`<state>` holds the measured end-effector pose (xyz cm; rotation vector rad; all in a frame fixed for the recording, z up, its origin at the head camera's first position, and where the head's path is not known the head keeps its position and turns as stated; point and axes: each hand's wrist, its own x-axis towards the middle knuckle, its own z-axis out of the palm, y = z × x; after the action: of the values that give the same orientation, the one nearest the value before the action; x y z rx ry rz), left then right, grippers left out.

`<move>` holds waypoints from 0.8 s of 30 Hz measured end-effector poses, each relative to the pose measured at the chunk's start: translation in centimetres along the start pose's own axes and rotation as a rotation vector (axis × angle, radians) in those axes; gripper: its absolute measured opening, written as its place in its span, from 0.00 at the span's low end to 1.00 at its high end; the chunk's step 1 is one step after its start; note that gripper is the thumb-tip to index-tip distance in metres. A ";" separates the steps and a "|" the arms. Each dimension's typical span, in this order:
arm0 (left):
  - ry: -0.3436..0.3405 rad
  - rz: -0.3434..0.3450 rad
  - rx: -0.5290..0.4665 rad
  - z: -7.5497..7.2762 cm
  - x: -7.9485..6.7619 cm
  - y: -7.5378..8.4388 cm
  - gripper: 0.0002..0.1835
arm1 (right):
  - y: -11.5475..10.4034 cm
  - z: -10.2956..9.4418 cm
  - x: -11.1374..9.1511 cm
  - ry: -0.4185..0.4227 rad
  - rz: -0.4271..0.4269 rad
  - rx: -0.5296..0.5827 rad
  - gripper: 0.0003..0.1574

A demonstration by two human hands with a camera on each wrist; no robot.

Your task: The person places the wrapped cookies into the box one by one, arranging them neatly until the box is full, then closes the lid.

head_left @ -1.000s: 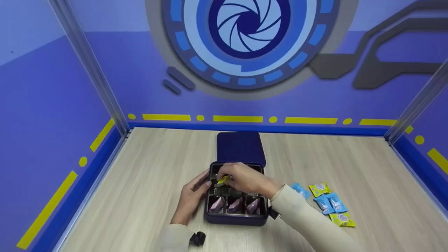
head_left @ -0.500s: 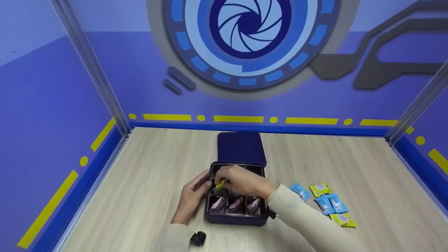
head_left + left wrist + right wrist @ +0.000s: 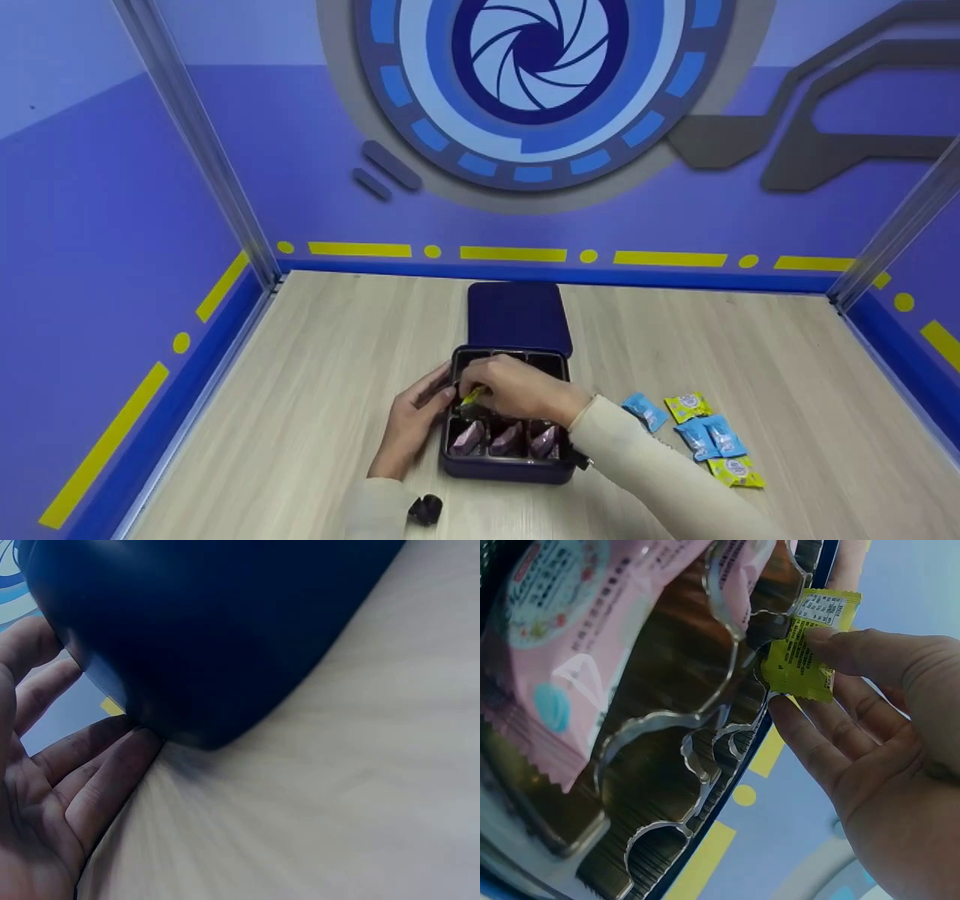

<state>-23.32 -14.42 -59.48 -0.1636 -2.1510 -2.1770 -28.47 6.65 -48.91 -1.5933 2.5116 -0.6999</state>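
A dark blue box (image 3: 507,471) with a divided tray stands in the middle of the table. Three pink packets (image 3: 506,439) sit in its front row of compartments. My right hand (image 3: 517,386) reaches over the middle row and pinches a small yellow candy packet (image 3: 806,645) between thumb and fingers, at the left-middle compartment. Printed text shows on the packet in the right wrist view. My left hand (image 3: 411,420) rests against the box's left side. In the left wrist view its fingers (image 3: 112,772) are extended, fingertips at the lower edge of the box wall.
Behind the box lies its blue lid (image 3: 519,316), folded back onto the table. To the right, beyond my forearm, are blue packets (image 3: 701,436) and yellow packets (image 3: 686,406). A low blue panel wall (image 3: 525,225) encloses the table's back and sides.
My right hand has lowered slightly into the left-middle compartment with the yellow candy packet. The left hand stays against the box.
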 end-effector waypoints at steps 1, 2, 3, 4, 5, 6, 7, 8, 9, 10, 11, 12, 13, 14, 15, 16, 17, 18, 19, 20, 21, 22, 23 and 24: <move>0.002 -0.002 0.001 0.0 0.0 0.0 0.26 | 0.0 0.0 0.0 -0.001 -0.003 -0.006 0.10; 0.003 -0.005 0.003 0.0 0.0 0.0 0.26 | 0.0 0.0 0.1 -0.004 -0.004 -0.011 0.11; 0.003 -0.008 0.003 0.0 0.0 0.0 0.26 | 0.0 0.1 0.1 -0.006 -0.006 -0.017 0.11; 0.002 -0.009 0.003 0.1 0.0 0.1 0.26 | 0.0 0.1 0.1 -0.004 -0.014 -0.024 0.11; 0.003 -0.009 0.006 0.1 0.0 0.1 0.26 | 0.0 0.1 0.2 -0.007 -0.014 -0.029 0.11; 0.003 -0.010 0.008 0.1 0.0 0.1 0.26 | 0.0 0.1 0.2 -0.010 -0.014 -0.034 0.11; 0.003 -0.011 0.009 0.0 0.0 0.1 0.26 | 0.0 0.2 0.2 -0.014 -0.011 -0.035 0.12; 0.003 -0.012 0.011 0.0 0.0 0.1 0.26 | 0.0 0.2 0.2 -0.016 -0.008 -0.036 0.12; 0.003 -0.012 0.011 0.0 0.0 0.1 0.26 | 0.0 0.2 0.2 -0.018 -0.006 -0.036 0.11; 0.004 -0.012 0.011 0.0 0.0 0.0 0.26 | 0.0 0.2 0.2 -0.018 -0.003 -0.034 0.11; 0.002 -0.012 0.009 0.0 0.0 0.0 0.26 | 0.0 0.3 0.2 -0.021 0.003 -0.031 0.11; 0.001 -0.011 0.007 0.0 0.0 0.0 0.26 | 0.0 0.3 0.3 -0.020 0.003 -0.032 0.11; -0.001 -0.010 0.005 0.0 0.0 0.0 0.26 | -0.1 0.3 0.3 -0.016 -0.002 -0.033 0.11; -0.003 -0.009 0.003 0.0 0.0 0.0 0.26 | 0.0 0.4 0.3 -0.015 -0.004 -0.034 0.11; -0.004 -0.007 0.001 0.0 0.0 -0.1 0.26 | -0.1 0.4 0.3 -0.015 -0.005 -0.034 0.11; -0.005 -0.007 0.000 0.0 0.0 -0.1 0.26 | -0.1 0.4 0.3 -0.015 -0.006 -0.034 0.11; -0.005 -0.004 -0.001 0.0 0.0 0.0 0.26 | -0.1 0.5 0.3 -0.016 -0.007 -0.035 0.11; -0.004 -0.002 0.000 0.0 0.0 0.0 0.26 | -0.1 0.5 0.3 -0.017 -0.008 -0.037 0.10; -0.003 0.000 0.002 0.0 0.0 0.0 0.26 | 0.0 0.5 0.3 -0.019 -0.006 -0.037 0.10; -0.002 0.001 0.005 0.0 0.0 0.0 0.26 | 0.0 0.6 0.3 -0.023 0.001 -0.036 0.10; -0.001 0.005 0.008 -0.1 0.0 -0.1 0.26 | 0.0 0.6 0.3 -0.024 0.002 -0.036 0.10; -0.002 0.004 0.004 -0.1 0.0 -0.1 0.26 | 0.0 0.6 0.3 -0.023 0.000 -0.038 0.10; -0.004 0.003 0.000 -0.1 0.0 -0.1 0.26 | 0.0 0.6 0.4 -0.023 -0.003 -0.040 0.10; -0.005 0.002 -0.002 -0.1 0.0 -0.1 0.26 | 0.0 0.6 0.4 -0.023 -0.006 -0.041 0.10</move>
<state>-23.30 -14.49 -59.57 -0.1715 -2.1502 -2.1804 -28.43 6.09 -49.37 -1.6124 2.5222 -0.6317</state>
